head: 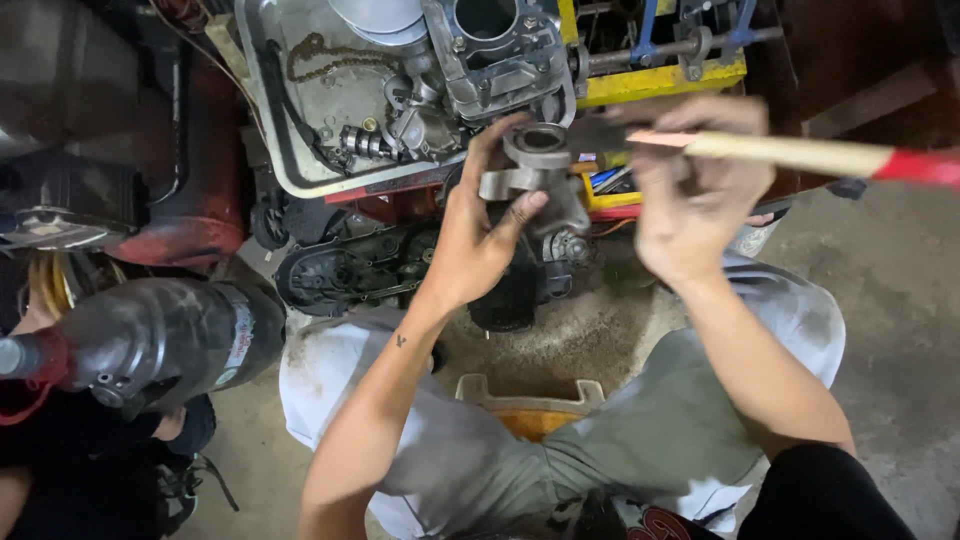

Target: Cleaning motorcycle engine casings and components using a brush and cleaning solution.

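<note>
Head view: a person sits low on a concrete floor [900,300], knees in grey trousers [640,440] spread either side of a small orange-and-cream stool [532,405]. The left hand [478,235] closes around a grey cast-metal engine part with a ring-shaped end [537,170], thumb and fingers wrapped about its lower body, holding it up just above centre frame. The right hand [690,195], at about two o'clock from the part, grips a hammer with a pale wooden handle and red end [800,155]; the handle runs out toward three o'clock, and its dark head sits just beside the part's ring, though blur hides whether they touch. At twelve o'clock, behind the hands, lies a stripped silver engine block with an open cylinder bore [470,60] in a shallow metal tray [262,120], beside a yellow metal stand [660,82]. A black belt-drive casing [350,270] rests at nine o'clock from the left wrist. A dark, grimy cylindrical power tool [160,340] fills the eight o'clock edge.
</note>
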